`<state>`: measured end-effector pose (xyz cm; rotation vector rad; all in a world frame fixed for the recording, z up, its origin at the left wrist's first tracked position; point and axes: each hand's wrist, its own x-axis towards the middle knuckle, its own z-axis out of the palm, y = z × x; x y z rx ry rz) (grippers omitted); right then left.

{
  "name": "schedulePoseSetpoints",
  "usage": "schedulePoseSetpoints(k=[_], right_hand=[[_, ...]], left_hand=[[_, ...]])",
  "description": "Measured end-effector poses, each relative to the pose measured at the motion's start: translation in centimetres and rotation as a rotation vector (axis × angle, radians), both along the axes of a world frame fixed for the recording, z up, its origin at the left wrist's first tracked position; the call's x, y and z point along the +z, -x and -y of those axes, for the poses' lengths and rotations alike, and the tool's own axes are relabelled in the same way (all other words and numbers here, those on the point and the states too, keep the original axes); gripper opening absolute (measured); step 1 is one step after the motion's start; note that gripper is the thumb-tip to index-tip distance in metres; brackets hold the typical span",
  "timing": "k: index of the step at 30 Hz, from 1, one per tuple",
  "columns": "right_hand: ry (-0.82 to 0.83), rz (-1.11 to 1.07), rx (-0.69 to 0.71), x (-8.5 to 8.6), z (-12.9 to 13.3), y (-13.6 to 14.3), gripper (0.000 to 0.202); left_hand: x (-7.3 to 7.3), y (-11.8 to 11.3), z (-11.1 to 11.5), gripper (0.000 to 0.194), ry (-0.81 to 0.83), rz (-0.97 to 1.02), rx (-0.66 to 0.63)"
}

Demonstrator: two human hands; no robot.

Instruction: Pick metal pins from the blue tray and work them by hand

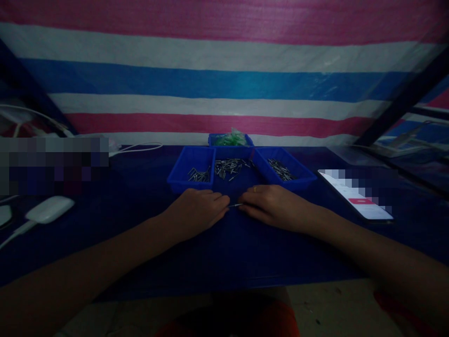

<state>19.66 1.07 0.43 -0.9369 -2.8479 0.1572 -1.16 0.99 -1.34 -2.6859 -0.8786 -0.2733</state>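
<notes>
My left hand [202,207] and my right hand [268,202] face each other low over the blue table, fingers closed. A thin metal rod [235,205] bridges the small gap between them, an end pinched in each hand; the fingers hide its ends. Just beyond lies a loose pile of small metal pieces [229,167]. It sits between a left blue bin [185,157] and a right blue bin [301,174]. Similar slim metal pieces [199,175] lie in the left bin, and more metal pieces [279,169] fill part of the right one.
Behind the pile stands another blue bin [213,140] with green plastic bags [229,139]. A lit phone [354,194] lies at right. On the left are a white charger-like block [51,208] and white cables [140,148]. A striped sheet [224,84] hangs behind the table.
</notes>
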Motion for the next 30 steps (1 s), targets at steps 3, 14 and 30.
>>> schedulePoseSetpoints(k=[3,14,30], right_hand=[[0.003,-0.006,0.000,-0.04,-0.01,0.01,0.019],[0.021,-0.018,0.003,-0.03,-0.06,-0.12,0.012],[0.011,-0.020,-0.047,0.14,0.01,0.03,0.018]], left_hand=[[-0.05,0.04,-0.04,0.012,0.001,0.002,0.001],[0.05,-0.01,-0.04,0.011,0.012,0.007,0.009],[0.19,-0.16,0.25,0.020,0.042,0.024,0.014]])
